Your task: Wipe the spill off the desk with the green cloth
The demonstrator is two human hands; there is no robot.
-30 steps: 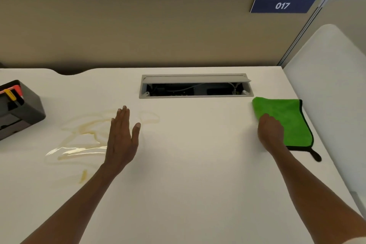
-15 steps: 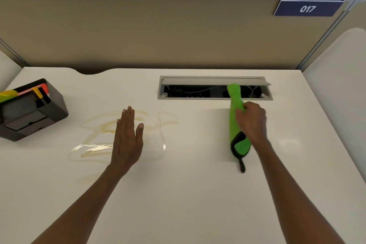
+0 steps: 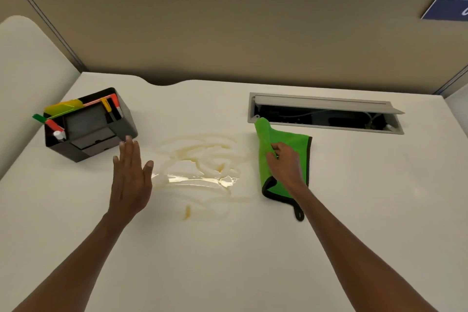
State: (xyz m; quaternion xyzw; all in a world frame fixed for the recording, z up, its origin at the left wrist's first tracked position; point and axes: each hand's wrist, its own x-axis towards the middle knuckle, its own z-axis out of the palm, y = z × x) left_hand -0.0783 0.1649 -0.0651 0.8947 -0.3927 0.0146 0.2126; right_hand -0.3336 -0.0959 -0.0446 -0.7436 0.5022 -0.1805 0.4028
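Observation:
A yellowish wet spill [image 3: 200, 164] spreads over the middle of the white desk [image 3: 228, 261], with a small separate drop in front of it. The green cloth [image 3: 291, 142], edged in black with a black hanging loop, lies partly folded just right of the spill. My right hand [image 3: 286, 167] is shut on the cloth's left part and rests on it. My left hand [image 3: 131, 175] is flat and open, fingers together, hovering or resting on the desk at the spill's left edge, holding nothing.
A black desk organiser [image 3: 88, 124] with coloured pens and markers stands at the left, just beyond my left hand. An open cable hatch [image 3: 324, 114] is set into the desk behind the cloth. A beige partition [image 3: 228, 38] closes off the back edge.
My right hand has carried the cloth from the desk's right side leftward to just beside the spill, and the cloth has spread open. My left hand has shifted to the spill's left edge.

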